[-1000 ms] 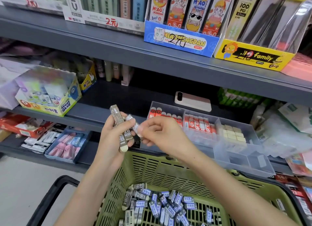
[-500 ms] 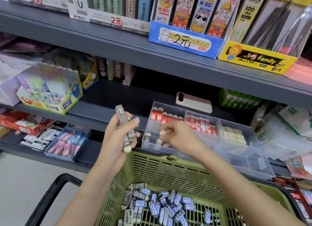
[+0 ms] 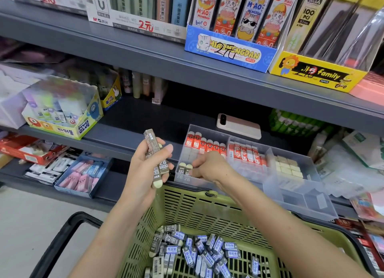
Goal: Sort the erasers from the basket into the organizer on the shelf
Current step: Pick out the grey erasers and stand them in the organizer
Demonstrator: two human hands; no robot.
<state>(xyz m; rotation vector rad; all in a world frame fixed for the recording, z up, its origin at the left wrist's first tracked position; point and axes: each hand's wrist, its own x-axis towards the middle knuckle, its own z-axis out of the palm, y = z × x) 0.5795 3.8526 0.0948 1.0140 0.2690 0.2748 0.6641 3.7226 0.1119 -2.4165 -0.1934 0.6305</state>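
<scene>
Below your hands, the green plastic basket [image 3: 207, 207] holds many sleeved erasers [image 3: 199, 250]. Your left hand [image 3: 145, 169] clasps several grey-sleeved erasers [image 3: 155, 157]. Your right hand [image 3: 209, 167], fingers curled, touches two standing erasers [image 3: 184, 169] inside the clear plastic organizer [image 3: 295, 196].

The right hand [image 3: 209, 166] covers part of the organizer [image 3: 291, 196], so whether its fingertips pinch an eraser cannot be told. The left hand [image 3: 145, 165] hides the middles of its erasers [image 3: 153, 146]. The basket [image 3: 199, 207] is cut off at the bottom edge. Print on its erasers is mostly too small to read.
</scene>
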